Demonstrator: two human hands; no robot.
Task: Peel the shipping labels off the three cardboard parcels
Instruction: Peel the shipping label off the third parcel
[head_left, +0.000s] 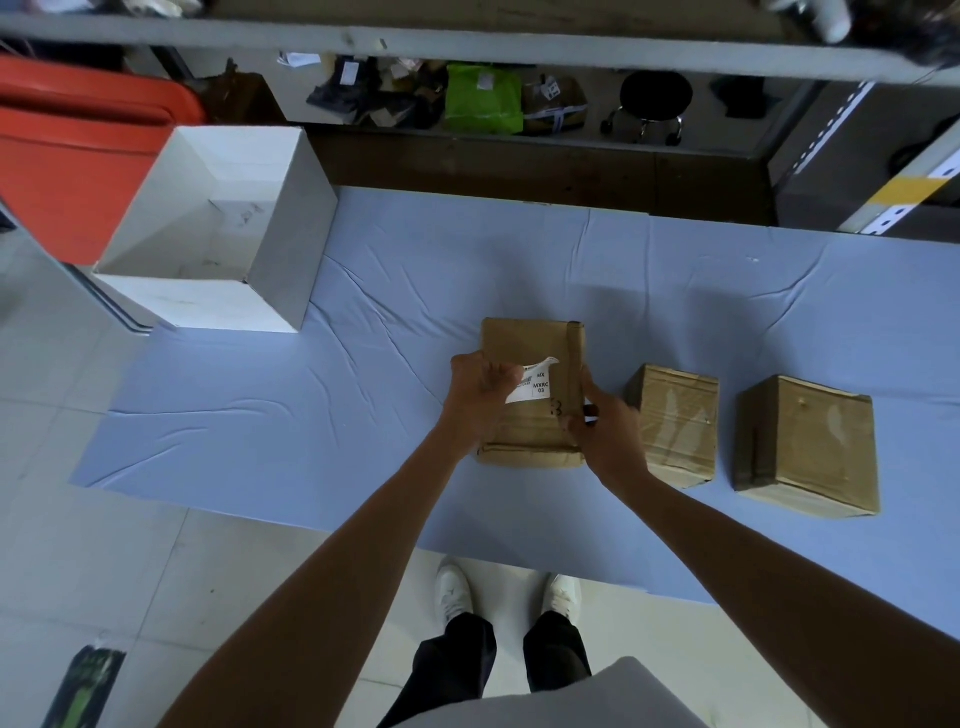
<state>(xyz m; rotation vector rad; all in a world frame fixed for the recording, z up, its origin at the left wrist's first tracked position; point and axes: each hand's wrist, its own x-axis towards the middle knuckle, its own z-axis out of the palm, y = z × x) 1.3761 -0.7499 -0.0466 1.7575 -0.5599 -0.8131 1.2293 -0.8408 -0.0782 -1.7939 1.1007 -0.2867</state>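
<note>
Three brown cardboard parcels stand in a row on the blue cloth. On the leftmost parcel lies a white shipping label printed "MXRC 03", its upper right corner curled up. My left hand pinches the label's left edge. My right hand grips the same parcel's right side, fingers curled round its taped edge. The middle parcel and the right parcel show only clear tape on top, with no label visible.
A white open box stands at the table's back left corner. The blue cloth covers the table. Behind it are a shelf with packages, a black stool and a red bin. My shoes are below the front edge.
</note>
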